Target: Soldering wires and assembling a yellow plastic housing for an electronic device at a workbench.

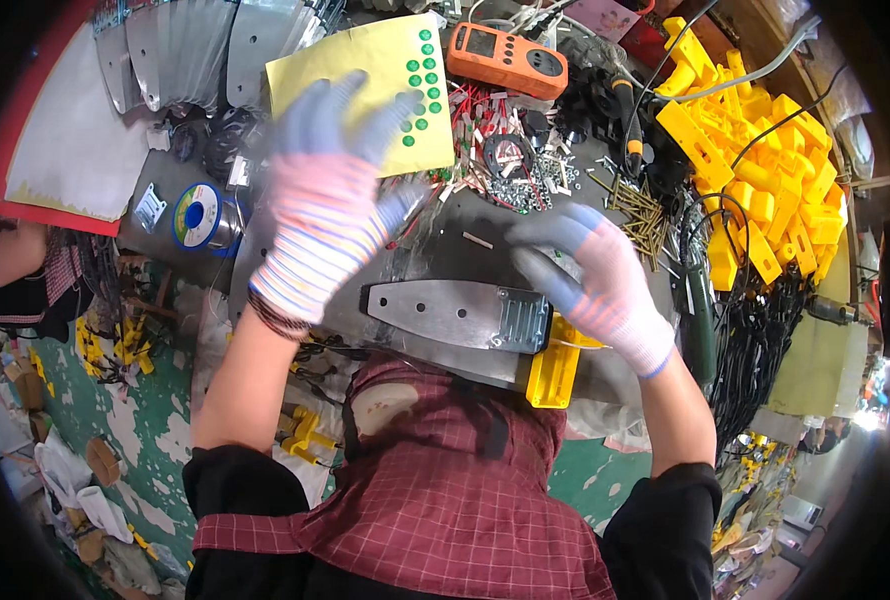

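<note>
My left hand [330, 175], in a white glove with coloured stripes and bluish fingertips, hovers over a yellow sheet [360, 60] bearing green round stickers [415, 80]. Its fingers are spread and slightly blurred, and no object shows in them. To the right, my right hand [605, 285], gloved alike, hangs above the work surface with thumb and fingers apart. Below it lies a tapered grey metal plate [440, 308] with holes and a ribbed, dark-edged end piece [521, 322]. A yellow plastic part [555, 372] sits at that end, partly under it.
An orange meter [507, 60] stands behind small screws, nuts and wires [515, 165]. Yellow plastic parts [775, 170] are heaped at right, near long brass screws [637, 215] and a screwdriver [627, 125]. A solder spool [200, 215] and metal plates [180, 50] are at left.
</note>
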{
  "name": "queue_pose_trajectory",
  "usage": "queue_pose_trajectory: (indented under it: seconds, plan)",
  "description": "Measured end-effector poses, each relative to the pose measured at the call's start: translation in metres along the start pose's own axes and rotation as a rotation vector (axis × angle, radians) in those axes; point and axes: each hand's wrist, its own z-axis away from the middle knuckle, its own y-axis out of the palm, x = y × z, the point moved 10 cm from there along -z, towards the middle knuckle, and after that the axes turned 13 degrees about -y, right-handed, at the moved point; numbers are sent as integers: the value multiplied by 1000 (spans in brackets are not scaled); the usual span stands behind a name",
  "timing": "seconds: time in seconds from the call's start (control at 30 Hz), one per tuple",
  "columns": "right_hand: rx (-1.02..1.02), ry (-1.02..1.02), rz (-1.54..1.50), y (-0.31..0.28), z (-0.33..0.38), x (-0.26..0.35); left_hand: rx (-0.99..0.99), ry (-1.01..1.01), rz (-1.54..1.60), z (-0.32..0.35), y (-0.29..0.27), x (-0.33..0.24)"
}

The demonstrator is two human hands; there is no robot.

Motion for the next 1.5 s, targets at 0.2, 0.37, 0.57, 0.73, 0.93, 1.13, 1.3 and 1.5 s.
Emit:
queue_pose_trajectory:
  seconds: [0.2, 0.37, 0.57, 0.73, 0.93, 1.13, 1.3, 1.5]
  plan:
    - [106, 92, -79, 40, -35, -31, -94, -256, 281, 8, 13, 45]
    - [250, -94, 136, 71, -68, -16, -298, -566, 615, 14, 12, 99]
    - [398, -328, 474, 117, -106, -4, -247, -565, 588, 19, 27, 95]
    - [461, -446, 601, 128, -101, -2, -294, -571, 584, 16, 20, 92]
    - [-235, -106, -341, 53, -64, -26, -260, -529, 368, 15, 20, 86]
    - [-627, 304, -965, 1, -3, -79, -155, -431, 353, 6, 25, 64]
    - [-623, 391, -905, -11, 36, -80, 56, -508, 97, 3, 45, 63]
    - [-490, 565, -716, -10, 82, -71, 88, -536, 481, 4, 46, 50]
